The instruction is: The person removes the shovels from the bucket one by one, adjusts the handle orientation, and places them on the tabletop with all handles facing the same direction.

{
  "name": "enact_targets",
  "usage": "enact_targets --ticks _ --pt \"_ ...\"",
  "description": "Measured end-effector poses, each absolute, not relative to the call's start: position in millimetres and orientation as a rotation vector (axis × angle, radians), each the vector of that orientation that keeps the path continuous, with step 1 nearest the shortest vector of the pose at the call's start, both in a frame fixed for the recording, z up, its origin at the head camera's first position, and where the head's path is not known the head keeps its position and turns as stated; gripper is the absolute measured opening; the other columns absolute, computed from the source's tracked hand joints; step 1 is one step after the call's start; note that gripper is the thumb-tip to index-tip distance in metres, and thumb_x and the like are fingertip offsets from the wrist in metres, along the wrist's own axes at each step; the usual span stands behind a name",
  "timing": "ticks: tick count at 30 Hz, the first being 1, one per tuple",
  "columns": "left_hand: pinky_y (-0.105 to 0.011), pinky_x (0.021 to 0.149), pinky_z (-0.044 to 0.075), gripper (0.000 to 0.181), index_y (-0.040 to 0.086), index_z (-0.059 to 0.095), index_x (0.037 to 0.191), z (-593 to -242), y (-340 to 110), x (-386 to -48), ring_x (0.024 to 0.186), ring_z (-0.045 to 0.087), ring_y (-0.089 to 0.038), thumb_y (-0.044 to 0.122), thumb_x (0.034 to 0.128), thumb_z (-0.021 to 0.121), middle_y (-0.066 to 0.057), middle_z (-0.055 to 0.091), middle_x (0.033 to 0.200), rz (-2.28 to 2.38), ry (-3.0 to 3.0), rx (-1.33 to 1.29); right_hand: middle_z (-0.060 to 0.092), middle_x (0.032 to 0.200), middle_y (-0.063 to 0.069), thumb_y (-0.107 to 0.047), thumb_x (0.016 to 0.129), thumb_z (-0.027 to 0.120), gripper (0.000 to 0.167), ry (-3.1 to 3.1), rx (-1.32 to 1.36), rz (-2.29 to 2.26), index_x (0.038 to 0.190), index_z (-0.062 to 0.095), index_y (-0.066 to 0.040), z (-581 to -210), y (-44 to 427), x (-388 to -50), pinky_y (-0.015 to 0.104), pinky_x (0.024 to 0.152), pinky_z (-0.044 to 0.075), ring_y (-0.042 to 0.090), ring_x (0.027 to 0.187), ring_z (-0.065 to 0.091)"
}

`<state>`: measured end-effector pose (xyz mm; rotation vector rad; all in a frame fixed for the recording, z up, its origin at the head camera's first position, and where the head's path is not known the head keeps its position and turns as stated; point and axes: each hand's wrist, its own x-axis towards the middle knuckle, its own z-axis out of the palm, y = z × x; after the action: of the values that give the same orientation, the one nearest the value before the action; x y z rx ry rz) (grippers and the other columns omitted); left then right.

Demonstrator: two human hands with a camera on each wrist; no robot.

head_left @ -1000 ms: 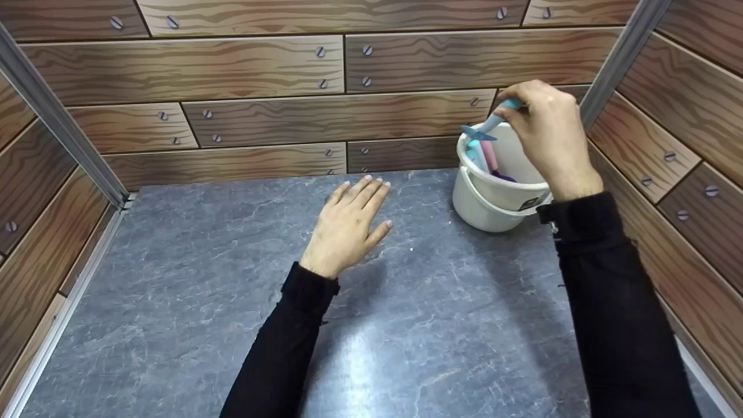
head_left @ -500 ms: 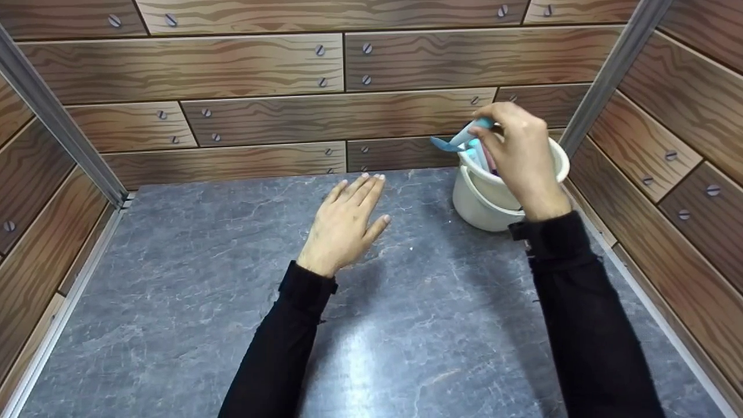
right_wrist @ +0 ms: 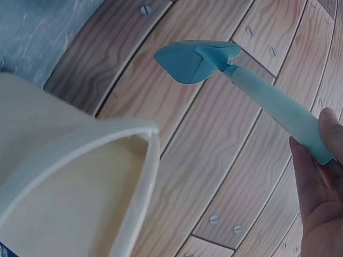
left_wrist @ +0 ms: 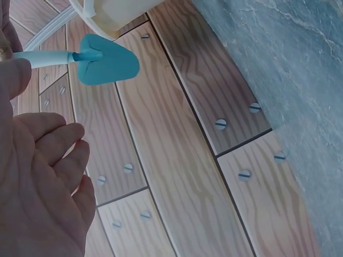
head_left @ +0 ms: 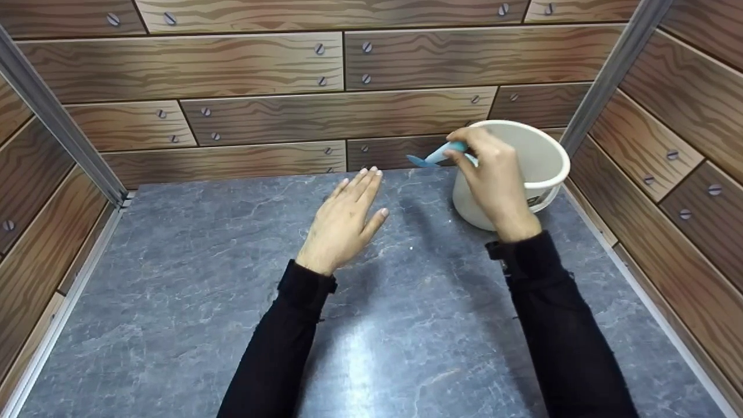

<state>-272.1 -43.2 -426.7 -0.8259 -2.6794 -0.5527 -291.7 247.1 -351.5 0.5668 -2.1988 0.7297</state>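
Note:
My right hand [head_left: 493, 180] pinches a small blue garden trowel [head_left: 436, 154] by the end of its pale blue handle. The trowel hangs in the air to the left of a white bucket [head_left: 565, 168], its blade pointing left. Most of the bucket's left side is behind that hand in the head view, so its contents are mostly hidden. The right wrist view gives the trowel's blade and handle [right_wrist: 278, 107] in full, above the bucket's rim [right_wrist: 80, 136]. Left of the trowel, my left hand [head_left: 339, 223] holds nothing, its fingers extended and its thumb apart.
Underneath lies a grey marbled tabletop [head_left: 191, 278]. Wood-patterned panels [head_left: 261, 67] enclose it at the back and on both sides, with metal strips [head_left: 58, 110] at the corners. The bucket stands near the back right corner.
The right hand has carried the trowel left and down, from over the bucket to beside it. Pink and blue handles inside the bucket have become covered by the hand. The left hand barely shifts.

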Motion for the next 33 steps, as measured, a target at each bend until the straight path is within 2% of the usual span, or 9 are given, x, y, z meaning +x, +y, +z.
enact_targets --ticks 6,13,14,20,26,33 --pt "-0.05 0.154 0.024 0.075 0.009 0.03 0.187 -429 -42 -274 0.184 0.031 -0.027 0.047 0.1259 0.049 -0.009 0.033 0.195 -0.637 -2.657 -0.798 0.088 0.123 0.018 -0.018 0.104 0.085 0.028 -2.159 0.635 0.74 0.123 0.083 0.002 -366 237 -291 0.048 0.106 0.069 0.035 0.112 0.084" --pt "-0.048 0.153 0.026 0.072 0.008 0.03 0.186 -430 -42 -276 0.183 0.032 -0.027 0.041 0.1262 0.051 -0.011 0.035 0.194 -0.723 -2.627 -0.771 0.087 0.124 0.018 -0.018 0.106 0.084 0.027 -2.114 0.713 0.769 0.124 0.082 0.002 -387 227 -292 0.039 0.116 0.066 0.034 0.119 0.084" --pt "-0.048 0.153 0.026 0.071 0.008 0.03 0.186 -431 -42 -276 0.183 0.033 -0.027 0.04 0.1263 0.052 -0.011 0.035 0.194 -0.737 -2.624 -0.769 0.087 0.124 0.018 -0.019 0.106 0.084 0.027 -2.11 0.721 0.773 0.124 0.082 0.002 -390 226 -292 0.038 0.113 0.067 0.034 0.12 0.084" --pt "-0.05 0.151 0.031 0.07 0.006 0.035 0.184 -434 -41 -280 0.181 0.037 -0.029 0.03 0.1242 0.06 -0.015 0.039 0.192 -0.839 -2.584 -0.758 0.087 0.124 0.018 -0.018 0.105 0.085 0.027 -2.08 0.751 0.802 0.123 0.083 0.002 -403 218 -290 0.036 0.113 0.067 0.034 0.119 0.084" --pt "-0.053 0.143 0.047 0.065 0.006 0.046 0.18 -438 -40 -282 0.174 0.05 -0.031 0.024 0.1212 0.068 -0.015 0.051 0.185 -0.859 -2.524 -0.74 0.088 0.124 0.015 -0.019 0.105 0.086 0.027 -2.072 0.775 0.791 0.123 0.083 0.0 -412 211 -285 0.034 0.111 0.068 0.032 0.118 0.085" --pt "-0.052 0.123 0.065 0.048 0.007 0.069 0.163 -442 -38 -283 0.148 0.075 -0.037 0.02 0.1178 0.073 -0.016 0.073 0.164 -0.851 -2.436 -0.775 0.088 0.124 0.015 -0.016 0.102 0.089 0.026 -2.066 0.81 0.777 0.121 0.083 -0.001 -420 204 -280 0.036 0.111 0.07 0.033 0.12 0.086"
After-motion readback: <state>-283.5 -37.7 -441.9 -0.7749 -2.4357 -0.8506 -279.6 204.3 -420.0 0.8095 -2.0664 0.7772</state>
